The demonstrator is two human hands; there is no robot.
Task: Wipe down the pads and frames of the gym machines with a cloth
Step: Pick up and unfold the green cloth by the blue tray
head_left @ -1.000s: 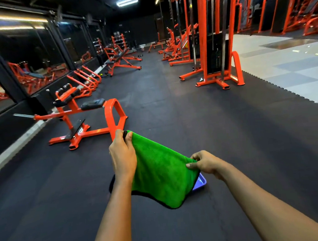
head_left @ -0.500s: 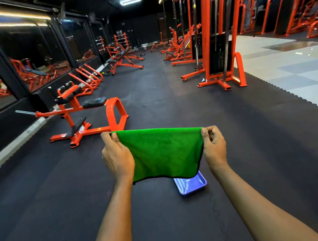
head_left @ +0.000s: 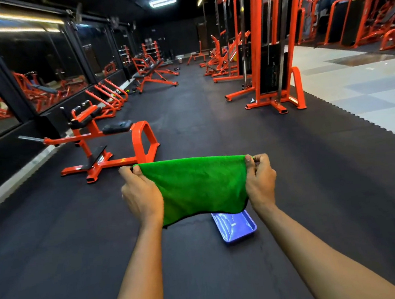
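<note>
Since 1 s ago the right hand (head_left: pixel 261 181) has been lifted from the cloth's low corner to its top edge, level w/ the left hand (head_left: pixel 142 195); vs. 0.5 s ago the pose is nearly unchanged. A bright green microfibre cloth (head_left: pixel 200 187) w/ dark trim is pinched at both upper corners, thumb against curled fingers on each side. It is held stretched in the air betw. the hands, top edge straight and level, lower edge hanging free, lower on the left.

Below it, a shiny blue rectangular plastic tray (head_left: pixel 238 228) lies on the black rubber floor mat (head_left: pixel 201 125). The tray's far end is hidden behind the cloth's lower edge, and only glare is seen on the visible part, so contents can't be told.

Open mat is seen ahead as a wide lane. To the left, an orange steel-framed machine w/ black pads (head_left: pixel 109 145) is stood near the mirrored wall (head_left: pixel 39 68), well apart from the cloth. To the right, a tall orange cable tower (head_left: pixel 260 47) is stood by the mat's jagged edge, where pale glossy tiles (head_left: pixel 355 90) begin.
</note>
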